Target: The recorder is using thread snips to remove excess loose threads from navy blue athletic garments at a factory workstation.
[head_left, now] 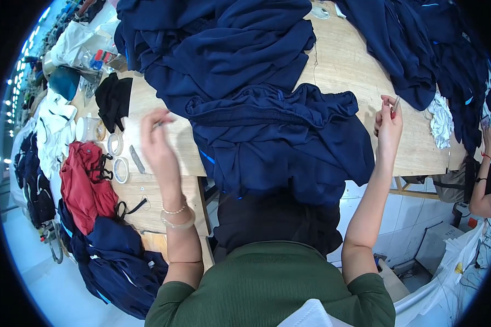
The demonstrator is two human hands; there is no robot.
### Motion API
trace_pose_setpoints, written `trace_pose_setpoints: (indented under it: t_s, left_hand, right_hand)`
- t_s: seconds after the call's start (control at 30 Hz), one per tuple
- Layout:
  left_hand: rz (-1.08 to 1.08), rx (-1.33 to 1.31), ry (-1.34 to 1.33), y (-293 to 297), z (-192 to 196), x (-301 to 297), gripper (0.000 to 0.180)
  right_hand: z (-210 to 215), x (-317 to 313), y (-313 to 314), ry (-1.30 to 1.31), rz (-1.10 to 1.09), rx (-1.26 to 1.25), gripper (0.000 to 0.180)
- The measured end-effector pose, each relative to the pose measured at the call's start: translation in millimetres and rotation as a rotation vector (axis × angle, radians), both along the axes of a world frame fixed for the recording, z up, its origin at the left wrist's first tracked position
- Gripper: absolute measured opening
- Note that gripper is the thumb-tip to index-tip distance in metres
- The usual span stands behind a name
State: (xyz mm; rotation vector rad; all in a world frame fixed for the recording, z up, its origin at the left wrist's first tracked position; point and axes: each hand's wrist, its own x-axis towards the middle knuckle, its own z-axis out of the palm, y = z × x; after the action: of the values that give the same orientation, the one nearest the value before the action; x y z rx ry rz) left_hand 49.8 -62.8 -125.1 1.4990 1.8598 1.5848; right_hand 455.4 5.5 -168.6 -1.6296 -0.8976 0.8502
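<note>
A navy blue garment (289, 144) with a gathered elastic waistband lies bunched at the table's near edge, partly hanging over my lap. My left hand (157, 136) is raised just left of it, touching no cloth; the fingers are loosely bent and apart, slightly blurred, with nothing visible in them. On the other side, my right hand (388, 122) is held up clear of the garment. Its fingers close on a small pointed metal tool (396, 103), whose lower part the fingers hide; a bit of red shows there.
A large navy fabric pile (223, 49) covers the table's far side; more navy cloth (393, 49) lies far right. Tape rolls (121, 170), a grey blade-shaped tool (137, 159), red cloth (87, 185) and black cloth (113, 101) are left. Another person's hand (488, 136) shows far right.
</note>
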Motion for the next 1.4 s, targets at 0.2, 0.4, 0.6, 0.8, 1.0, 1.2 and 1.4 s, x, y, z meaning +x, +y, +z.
trace_pose_setpoints:
  t_s: [0.2,0.4,0.6,0.8,1.0,1.2,1.4]
  left_hand:
    - [-0.533,0.018,0.295,35,-11,99,0.024]
    - [-0.64,0.016,0.52,66,-32,117,0.014]
    - [-0.594,-0.062,0.389,70,-38,116,0.002]
    - [-0.589,-0.119,0.307,64,-33,117,0.003]
    - [-0.611,-0.102,0.268,61,-27,118,0.003]
    - [-0.617,-0.09,0.263,57,-27,118,0.003]
    - [-0.59,-0.002,0.328,56,-27,112,0.004]
  right_hand:
    - [27,-18,-28,-0.159,0.096,-0.121,0.022]
    - [40,-45,-55,0.247,0.405,-0.062,0.023]
    - [14,-76,-61,0.301,0.435,-0.02,0.015]
    - [24,-104,-58,-0.109,0.487,0.082,0.011]
    - [26,-117,-50,-0.32,0.493,0.163,0.016]
    - [26,-123,-47,-0.389,0.494,0.206,0.016]
    - [28,-116,-48,-0.324,0.52,0.125,0.014]
